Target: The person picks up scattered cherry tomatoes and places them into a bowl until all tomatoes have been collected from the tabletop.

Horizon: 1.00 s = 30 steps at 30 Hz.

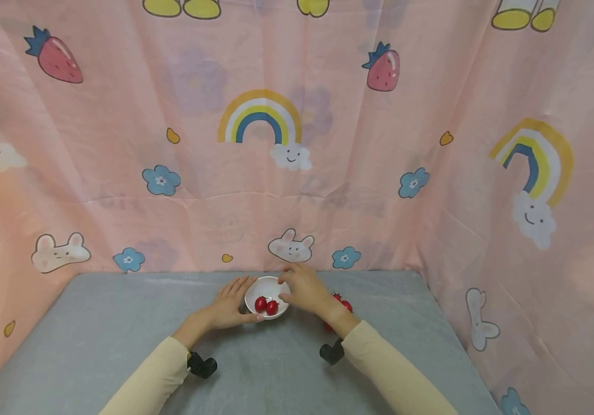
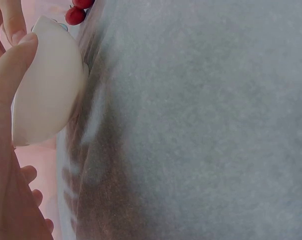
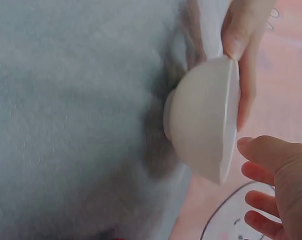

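A white bowl point(image 1: 267, 282) stands on the grey table cloth with two cherry tomatoes point(image 1: 272, 308) inside. My left hand point(image 1: 226, 308) holds its left side, thumb at the near rim and fingers reaching along the far-left edge. In the right wrist view, that thumb presses the rim of the bowl point(image 3: 203, 110). Over the bowl's right rim is my right hand point(image 1: 304, 290), its fingers loosely bent with nothing between them. More cherry tomatoes point(image 1: 347, 306) lie to the right, partly hidden behind my right wrist. Some of these tomatoes point(image 2: 75, 16) show in the left wrist view.
The grey-covered table point(image 1: 120, 334) ends at a pink patterned curtain point(image 1: 198, 219) just behind the bowl. This curtain also hangs along both sides. A black wrist-worn device point(image 1: 202, 365) sticks out below my left sleeve, another point(image 1: 332, 351) below my right.
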### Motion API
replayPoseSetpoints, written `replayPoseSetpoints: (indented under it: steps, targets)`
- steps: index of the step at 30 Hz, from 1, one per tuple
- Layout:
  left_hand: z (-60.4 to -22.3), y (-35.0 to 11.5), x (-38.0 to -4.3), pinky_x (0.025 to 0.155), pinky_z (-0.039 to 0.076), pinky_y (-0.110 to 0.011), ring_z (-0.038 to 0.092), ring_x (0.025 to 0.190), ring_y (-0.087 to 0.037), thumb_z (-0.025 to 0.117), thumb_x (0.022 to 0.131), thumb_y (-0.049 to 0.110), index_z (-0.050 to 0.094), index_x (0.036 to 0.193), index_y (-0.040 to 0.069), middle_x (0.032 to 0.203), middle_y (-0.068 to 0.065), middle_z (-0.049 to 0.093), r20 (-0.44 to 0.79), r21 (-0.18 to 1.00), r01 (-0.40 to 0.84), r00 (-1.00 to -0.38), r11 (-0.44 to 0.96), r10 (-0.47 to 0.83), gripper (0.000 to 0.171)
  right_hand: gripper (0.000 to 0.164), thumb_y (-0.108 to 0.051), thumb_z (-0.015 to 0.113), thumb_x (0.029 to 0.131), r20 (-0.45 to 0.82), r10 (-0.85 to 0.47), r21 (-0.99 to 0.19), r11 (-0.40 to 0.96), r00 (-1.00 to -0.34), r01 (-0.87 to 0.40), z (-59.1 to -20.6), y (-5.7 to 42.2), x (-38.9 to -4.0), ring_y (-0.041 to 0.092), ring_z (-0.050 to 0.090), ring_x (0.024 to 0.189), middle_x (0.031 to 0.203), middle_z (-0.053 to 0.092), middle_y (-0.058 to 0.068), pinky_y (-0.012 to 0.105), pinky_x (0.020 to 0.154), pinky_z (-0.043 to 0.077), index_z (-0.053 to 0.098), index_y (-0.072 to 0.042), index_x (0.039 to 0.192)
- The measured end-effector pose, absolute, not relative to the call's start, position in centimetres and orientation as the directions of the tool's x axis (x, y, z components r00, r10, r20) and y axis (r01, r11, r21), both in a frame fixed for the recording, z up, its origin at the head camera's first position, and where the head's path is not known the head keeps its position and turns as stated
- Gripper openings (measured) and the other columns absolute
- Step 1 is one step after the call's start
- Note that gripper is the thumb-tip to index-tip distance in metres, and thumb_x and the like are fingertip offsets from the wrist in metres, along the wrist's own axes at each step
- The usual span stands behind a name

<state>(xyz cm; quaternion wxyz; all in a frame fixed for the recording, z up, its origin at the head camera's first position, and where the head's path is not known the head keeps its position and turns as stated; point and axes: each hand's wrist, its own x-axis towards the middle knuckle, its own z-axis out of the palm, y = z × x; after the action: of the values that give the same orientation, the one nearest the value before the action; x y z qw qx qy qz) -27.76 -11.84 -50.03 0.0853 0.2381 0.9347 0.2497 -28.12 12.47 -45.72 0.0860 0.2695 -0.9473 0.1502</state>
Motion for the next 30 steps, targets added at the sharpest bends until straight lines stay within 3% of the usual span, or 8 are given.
replayPoseSetpoints:
  steps: [5,16,30]
  targets:
    - [-50.1,-11.8,-27.8,0.119,0.014,-0.067,0.014,0.153,-0.044,0.07,0.082,0.061,0.02,0.159,0.016,0.165,-0.018,0.019,-0.039,0.51,0.402,-0.872,0.76,0.488,0.102,0.028,-0.03,0.078,0.084,0.253,-0.451,-0.276,0.814,-0.856,-0.511,-45.5,13.7,-28.4,0.029,0.053,0.126,0.131,0.063,0.01,0.055,0.109,0.043,0.075,-0.014,0.107]
    - [-50.7,-12.1,-27.9,0.119,0.012,-0.068,0.015,0.151,-0.045,0.067,0.078,0.07,0.019,0.158,0.015,0.164,-0.019,0.019,-0.003,0.512,0.43,-0.865,0.743,0.502,0.109,0.028,-0.026,0.082,0.08,0.298,-0.396,-0.301,0.824,-0.868,-0.48,-46.0,16.9,-29.0,0.031,0.056,0.121,0.127,0.065,0.013,0.052,0.103,0.048,0.076,-0.011,0.104]
    - [-50.0,-11.8,-27.9,0.12,0.014,-0.066,0.014,0.152,-0.044,0.07,0.081,0.062,0.019,0.159,0.014,0.165,-0.018,0.017,-0.032,0.502,0.419,-0.865,0.757,0.501,0.105,0.027,-0.025,0.082,0.08,0.304,-0.378,-0.288,0.838,-0.874,-0.463,-46.9,20.0,-29.2,0.028,0.058,0.112,0.116,0.066,0.009,0.049,0.099,0.05,0.075,-0.009,0.102]
